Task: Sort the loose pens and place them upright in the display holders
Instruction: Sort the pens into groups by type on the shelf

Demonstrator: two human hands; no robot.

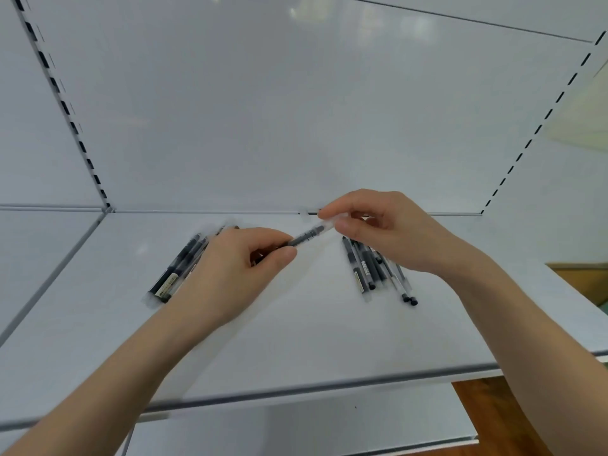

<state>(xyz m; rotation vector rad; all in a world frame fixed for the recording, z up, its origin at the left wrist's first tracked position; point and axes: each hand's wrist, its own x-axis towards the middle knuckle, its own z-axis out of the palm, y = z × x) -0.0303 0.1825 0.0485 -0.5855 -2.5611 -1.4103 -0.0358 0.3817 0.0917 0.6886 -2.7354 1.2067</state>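
Note:
Both hands hold one black pen (307,236) with a clear cap above the white shelf (296,340). My left hand (237,268) grips its lower end between thumb and fingers. My right hand (385,228) pinches the clear cap at its upper end. Several black pens (177,269) lie in a bundle on the shelf at the left, partly hidden by my left hand. Another group of several loose pens (375,269) lies on the right, its far ends hidden under my right hand. No display holder is in view.
The shelf has a white back panel (296,110) and slotted uprights at the left (65,106) and right (539,126). A lower shelf (296,426) shows below the front edge, and a wooden floor (493,409) lies at the lower right.

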